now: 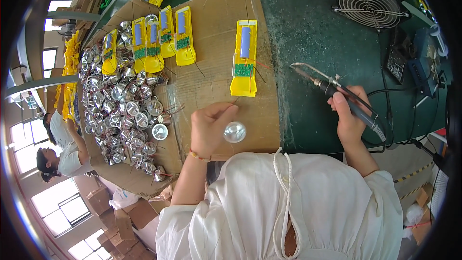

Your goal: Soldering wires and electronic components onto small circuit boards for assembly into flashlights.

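Observation:
My left hand (pixel 211 124) is pinched closed, and a thin wire (pixel 236 100) pokes up from its fingertips. Right beside those fingers is a shiny round reflector cup (pixel 235 133) over the cardboard. Just beyond lies a yellow housing (pixel 244 86) with a blue cylindrical battery (pixel 246 42), a green circuit board (pixel 243 70) and loose red and black wires. In my right hand (pixel 351 115) is a soldering iron (pixel 329 88) with a bent thin metal tube along it. Its tip points left toward the housing, apart from it.
A heap of reflector cups (pixel 127 110) covers the cardboard's left side. Several more yellow housings (pixel 185 57) lie at its far edge. A black fan (pixel 369 6) stands far right, near a blue box (pixel 423 62) and cables. Two people (pixel 67 149) are at the left.

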The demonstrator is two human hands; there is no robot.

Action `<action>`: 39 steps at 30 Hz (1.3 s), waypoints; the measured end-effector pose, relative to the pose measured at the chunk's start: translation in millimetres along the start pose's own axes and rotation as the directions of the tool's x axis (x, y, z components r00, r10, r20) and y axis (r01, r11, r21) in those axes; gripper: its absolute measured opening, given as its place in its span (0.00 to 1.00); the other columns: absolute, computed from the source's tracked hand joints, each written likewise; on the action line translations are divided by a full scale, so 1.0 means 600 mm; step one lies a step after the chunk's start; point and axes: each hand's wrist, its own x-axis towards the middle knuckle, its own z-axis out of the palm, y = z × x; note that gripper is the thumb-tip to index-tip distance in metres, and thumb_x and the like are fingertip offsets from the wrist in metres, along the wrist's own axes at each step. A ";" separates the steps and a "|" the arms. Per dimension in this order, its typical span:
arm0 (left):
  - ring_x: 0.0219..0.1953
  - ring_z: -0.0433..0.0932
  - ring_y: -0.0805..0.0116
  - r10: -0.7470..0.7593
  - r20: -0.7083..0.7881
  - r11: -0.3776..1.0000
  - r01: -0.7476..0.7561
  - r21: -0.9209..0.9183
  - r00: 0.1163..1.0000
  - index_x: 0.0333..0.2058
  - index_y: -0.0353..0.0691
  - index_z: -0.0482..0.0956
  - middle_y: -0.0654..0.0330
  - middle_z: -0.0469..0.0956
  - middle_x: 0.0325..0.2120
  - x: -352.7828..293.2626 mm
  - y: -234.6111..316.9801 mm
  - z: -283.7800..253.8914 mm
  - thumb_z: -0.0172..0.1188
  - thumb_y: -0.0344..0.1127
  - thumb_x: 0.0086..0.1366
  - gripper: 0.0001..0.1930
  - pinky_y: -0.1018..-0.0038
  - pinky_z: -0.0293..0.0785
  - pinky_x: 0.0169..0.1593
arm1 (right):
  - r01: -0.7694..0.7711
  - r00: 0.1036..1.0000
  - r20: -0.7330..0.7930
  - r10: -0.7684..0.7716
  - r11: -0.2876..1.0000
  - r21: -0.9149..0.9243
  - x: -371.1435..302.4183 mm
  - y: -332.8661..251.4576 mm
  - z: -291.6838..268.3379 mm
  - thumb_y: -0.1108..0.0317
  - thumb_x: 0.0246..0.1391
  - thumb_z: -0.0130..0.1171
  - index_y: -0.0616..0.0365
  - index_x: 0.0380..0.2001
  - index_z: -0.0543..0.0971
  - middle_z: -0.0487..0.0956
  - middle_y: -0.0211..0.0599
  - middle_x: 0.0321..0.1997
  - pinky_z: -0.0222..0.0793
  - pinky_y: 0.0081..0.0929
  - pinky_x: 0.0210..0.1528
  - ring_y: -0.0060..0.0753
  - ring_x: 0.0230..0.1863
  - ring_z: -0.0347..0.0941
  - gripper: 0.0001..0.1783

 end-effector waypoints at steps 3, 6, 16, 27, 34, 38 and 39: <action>0.23 0.73 0.84 0.014 0.000 0.996 -0.014 -0.093 1.000 0.33 0.32 0.80 0.63 0.79 0.21 0.013 0.014 -0.011 0.61 0.31 0.56 0.08 0.85 0.68 0.25 | 0.023 0.995 0.095 -0.016 0.997 -0.077 -0.009 -0.011 0.007 0.73 0.46 0.62 0.63 0.28 0.73 0.75 0.32 0.23 0.63 0.14 0.25 0.17 0.22 0.69 0.08; 0.21 0.72 0.85 0.000 -0.052 0.996 -0.005 -0.092 0.999 0.32 0.33 0.80 0.65 0.78 0.20 0.036 0.034 0.013 0.61 0.30 0.56 0.07 0.85 0.67 0.23 | 0.130 0.968 0.231 -0.100 0.984 -0.120 -0.008 -0.017 0.034 0.71 0.44 0.64 0.62 0.25 0.74 0.75 0.31 0.22 0.62 0.15 0.23 0.15 0.21 0.68 0.09; 0.22 0.72 0.76 0.262 -0.167 0.965 -0.261 0.029 0.951 0.24 0.31 0.76 0.60 0.73 0.25 0.080 0.027 0.043 0.63 0.27 0.53 0.05 0.80 0.68 0.26 | 0.192 0.946 0.289 -0.148 0.973 -0.132 0.022 -0.016 0.111 0.73 0.47 0.61 0.65 0.29 0.72 0.73 0.33 0.25 0.62 0.16 0.27 0.17 0.24 0.65 0.09; 0.20 0.71 0.75 0.247 -0.158 0.969 -0.246 0.027 0.956 0.22 0.31 0.75 0.60 0.73 0.23 0.087 0.029 0.040 0.62 0.28 0.53 0.07 0.80 0.67 0.25 | 0.091 0.982 0.174 -0.070 0.989 -0.120 0.015 -0.002 0.115 0.73 0.47 0.62 0.64 0.27 0.73 0.74 0.29 0.20 0.63 0.14 0.22 0.14 0.20 0.67 0.08; 0.19 0.72 0.75 0.253 -0.149 0.967 -0.251 0.031 0.956 0.22 0.31 0.75 0.60 0.73 0.23 0.086 0.034 0.038 0.62 0.28 0.53 0.07 0.79 0.68 0.25 | 0.059 0.990 0.129 -0.051 0.996 -0.061 0.010 0.000 0.099 0.73 0.46 0.63 0.63 0.29 0.74 0.74 0.29 0.22 0.62 0.13 0.25 0.14 0.22 0.66 0.09; 0.19 0.73 0.75 0.248 -0.152 0.969 -0.243 0.050 0.957 0.22 0.31 0.75 0.60 0.73 0.23 0.086 0.031 0.039 0.62 0.29 0.53 0.07 0.79 0.69 0.25 | 0.041 0.977 0.215 -0.012 0.991 -0.131 0.008 0.001 0.086 0.74 0.50 0.58 0.65 0.32 0.70 0.73 0.38 0.28 0.71 0.19 0.30 0.23 0.27 0.73 0.08; 0.19 0.73 0.75 0.253 -0.152 0.967 -0.247 0.053 0.955 0.22 0.31 0.75 0.60 0.73 0.23 0.084 0.033 0.038 0.62 0.29 0.53 0.07 0.79 0.69 0.25 | 0.044 0.976 0.219 -0.015 0.990 -0.132 0.008 0.001 0.085 0.74 0.49 0.58 0.65 0.31 0.71 0.73 0.38 0.28 0.71 0.19 0.30 0.23 0.26 0.73 0.08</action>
